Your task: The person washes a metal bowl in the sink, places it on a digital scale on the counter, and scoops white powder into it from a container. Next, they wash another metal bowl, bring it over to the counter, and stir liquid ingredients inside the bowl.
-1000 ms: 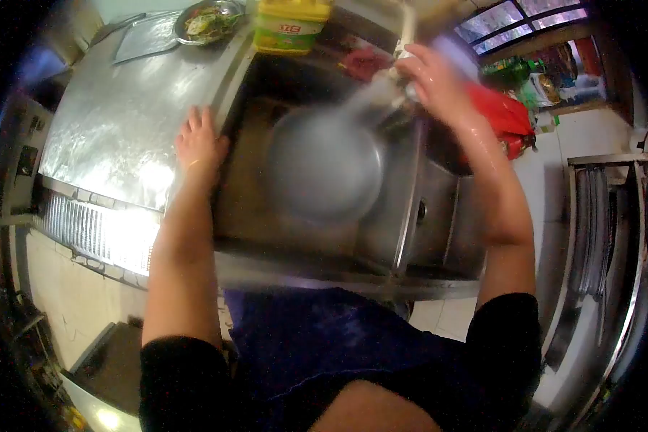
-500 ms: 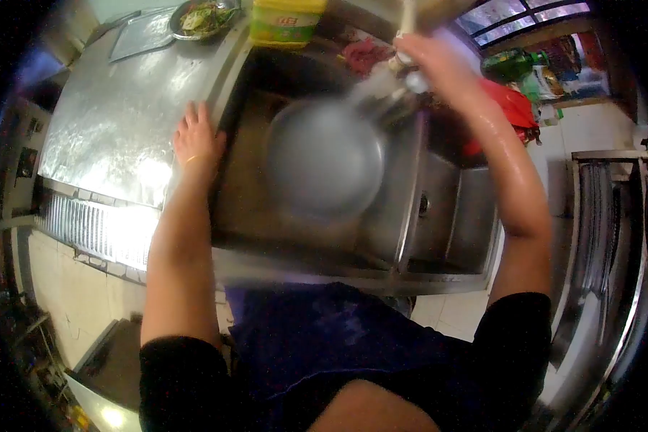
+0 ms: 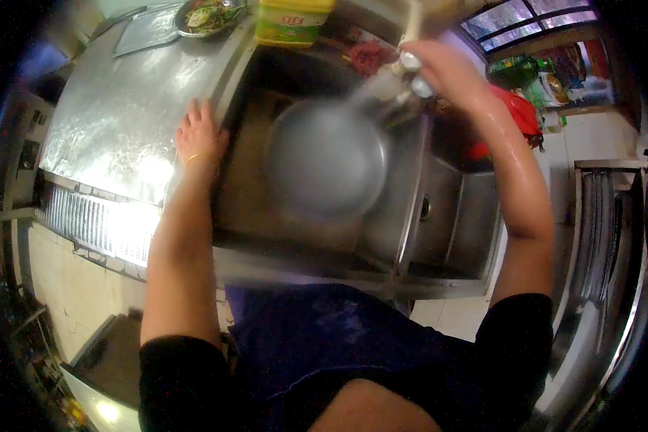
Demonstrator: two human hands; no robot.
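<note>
My right hand [image 3: 450, 72] is at the back of the sink, its fingers closed round the tap [image 3: 410, 61] by the white round knobs. Below the tap, a round grey metal pan [image 3: 327, 162] sits in the large left bowl of the sink [image 3: 248, 209]; its outline is blurred. The tap's spout points toward the pan's upper edge, also blurred. My left hand [image 3: 198, 135] rests flat with fingers spread on the steel counter [image 3: 115, 108], beside the sink's left rim. It holds nothing.
A yellow-green tub [image 3: 291, 21] and a red cloth [image 3: 373, 57] are behind the sink. A bowl of food [image 3: 205, 16] stands on the counter's far end. Green bottles [image 3: 511, 70] and a red bag [image 3: 518, 115] lie right of the tap. A smaller bowl [image 3: 446, 216] adjoins at right.
My right hand has shifted slightly on the tap, and more of the white knob shows. My left hand and the pan stay in place; the view has tilted a little.
</note>
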